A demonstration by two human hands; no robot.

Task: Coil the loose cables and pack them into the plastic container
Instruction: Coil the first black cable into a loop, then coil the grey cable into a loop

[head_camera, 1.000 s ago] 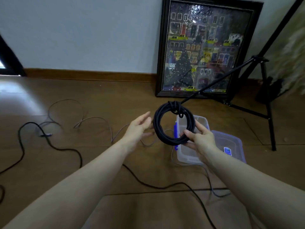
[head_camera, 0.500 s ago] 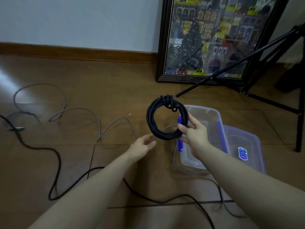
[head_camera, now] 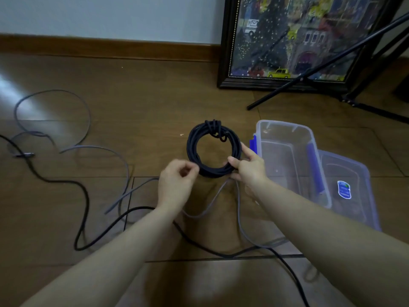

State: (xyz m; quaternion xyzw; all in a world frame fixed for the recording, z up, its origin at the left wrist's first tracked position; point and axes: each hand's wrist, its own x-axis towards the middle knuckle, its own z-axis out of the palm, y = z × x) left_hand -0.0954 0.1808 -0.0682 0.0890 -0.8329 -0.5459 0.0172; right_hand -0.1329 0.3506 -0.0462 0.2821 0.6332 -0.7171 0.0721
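Note:
A black cable wound into a ring, the coiled black cable (head_camera: 192, 149), hangs upright just above the floor, left of the clear plastic container (head_camera: 285, 126). My right hand (head_camera: 251, 168) pinches the coil's lower right side between thumb and fingers. My left hand (head_camera: 177, 185) sits at the coil's lower left edge, thumb and forefinger curled together and pinching it there. A loose grey cable (head_camera: 88, 120) loops over the floor at left and passes under my hands. A loose black cable (head_camera: 85, 196) snakes from the left edge across the floor below my arms.
The container stands open, with blue handles, and its clear lid (head_camera: 354, 169) bearing a sticker lies against its right side. A framed picture (head_camera: 225, 63) leans on the wall behind. Black tripod legs (head_camera: 287, 88) run across the floor at back right.
My left hand went from open beside the coil to curled at its lower left edge. The coil and my right hand sank lower, and my view tilted down.

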